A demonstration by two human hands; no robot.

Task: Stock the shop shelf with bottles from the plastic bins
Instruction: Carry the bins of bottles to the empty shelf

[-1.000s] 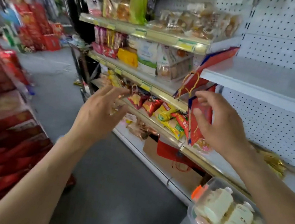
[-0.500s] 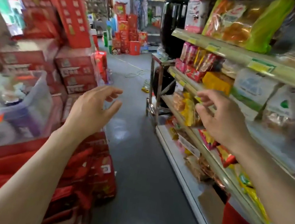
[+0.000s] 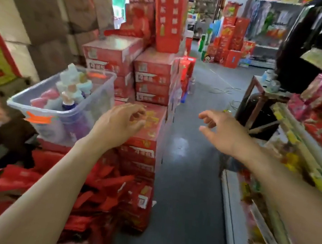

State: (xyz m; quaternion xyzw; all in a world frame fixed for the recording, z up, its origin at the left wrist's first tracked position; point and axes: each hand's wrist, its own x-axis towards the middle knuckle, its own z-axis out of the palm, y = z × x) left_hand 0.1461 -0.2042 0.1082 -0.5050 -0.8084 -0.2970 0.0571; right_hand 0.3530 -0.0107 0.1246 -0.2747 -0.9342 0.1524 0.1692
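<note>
At your left, the clear plastic bin (image 3: 58,111) sits on red cartons, holding upright bottles (image 3: 72,86), blurred. Your left hand (image 3: 118,124) and right hand (image 3: 222,132) hang empty, fingers loosely curled. The bottles look light, rigid and smooth: take one round the body.

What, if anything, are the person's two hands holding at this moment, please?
Nothing is held: the left hand and the right hand are both bare, fingers loosely curled, in the air.
</note>
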